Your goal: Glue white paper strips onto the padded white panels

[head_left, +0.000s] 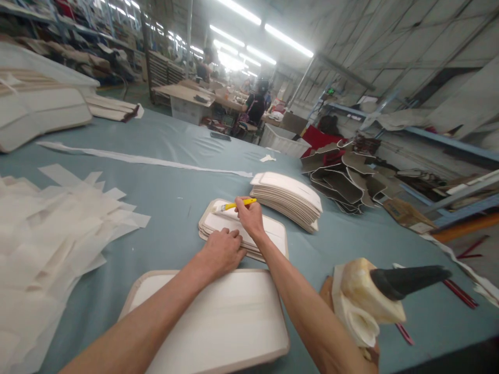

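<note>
My right hand (250, 217) is closed on the yellow handle of a brush (242, 203). The brush's pale bristles touch the far left part of the top white panel in a small stack (268, 234). At the near edge of that stack rests my left hand (224, 250), fingers bent against the panels; whether they grip one is hidden. Behind and to the right stands a taller stack of curved white panels (286, 195). A larger white panel with a beige rim (234, 317) lies nearest me, partly under my left forearm.
Loose white sheets (50, 244) cover the left side. A glue-stained container with a black-handled tool (362, 296) stands at the right. Dark cut pieces (343, 176) lie behind it. Farther back are a phone (220, 136), a white crate (283, 140) and a seated person (256, 108).
</note>
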{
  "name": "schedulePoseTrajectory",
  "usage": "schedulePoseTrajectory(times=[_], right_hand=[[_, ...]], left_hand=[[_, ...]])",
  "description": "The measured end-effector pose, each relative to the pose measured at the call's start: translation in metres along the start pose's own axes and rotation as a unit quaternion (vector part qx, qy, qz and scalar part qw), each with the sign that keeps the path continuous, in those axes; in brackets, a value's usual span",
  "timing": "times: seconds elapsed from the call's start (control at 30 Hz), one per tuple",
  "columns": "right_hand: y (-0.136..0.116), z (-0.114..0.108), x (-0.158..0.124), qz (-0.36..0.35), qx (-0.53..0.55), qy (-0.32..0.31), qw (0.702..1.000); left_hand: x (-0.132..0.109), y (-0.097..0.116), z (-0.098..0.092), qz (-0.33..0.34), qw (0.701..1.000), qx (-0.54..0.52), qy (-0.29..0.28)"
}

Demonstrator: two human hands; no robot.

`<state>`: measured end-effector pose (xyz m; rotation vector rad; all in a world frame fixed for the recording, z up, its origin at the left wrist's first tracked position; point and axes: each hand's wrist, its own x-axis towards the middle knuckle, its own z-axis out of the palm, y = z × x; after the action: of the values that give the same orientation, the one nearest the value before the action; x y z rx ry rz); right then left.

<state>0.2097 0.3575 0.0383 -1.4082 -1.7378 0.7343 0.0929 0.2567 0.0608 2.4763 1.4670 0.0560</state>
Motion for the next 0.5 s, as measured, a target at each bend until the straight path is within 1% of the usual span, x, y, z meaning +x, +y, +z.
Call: schedulePoseTrajectory(times=[0.1,0.2,0.3,0.5], right_hand=[[0.000,-0.005,-0.002,0.001,-0.019,0.024,1.000],[0.002,-0.021,-0.004,-0.001,-0.046,0.031,0.998],[0.008,-0.049,-0.008,0.004,-0.077,0.031,0.997],[0.030,-0.114,-0.029,0.029,-0.128,0.042,0.990]], left_hand=[[0.002,-0.001,0.003,0.002,1.000,-0.003,0.001],[0.005,-0.003,0.004,0.007,1.000,-0.004,-0.006],[0.008,-0.004,0.003,0.014,1.000,-0.003,-0.018],[0.013,-0.009,0.002,0.012,0.999,0.005,-0.040]])
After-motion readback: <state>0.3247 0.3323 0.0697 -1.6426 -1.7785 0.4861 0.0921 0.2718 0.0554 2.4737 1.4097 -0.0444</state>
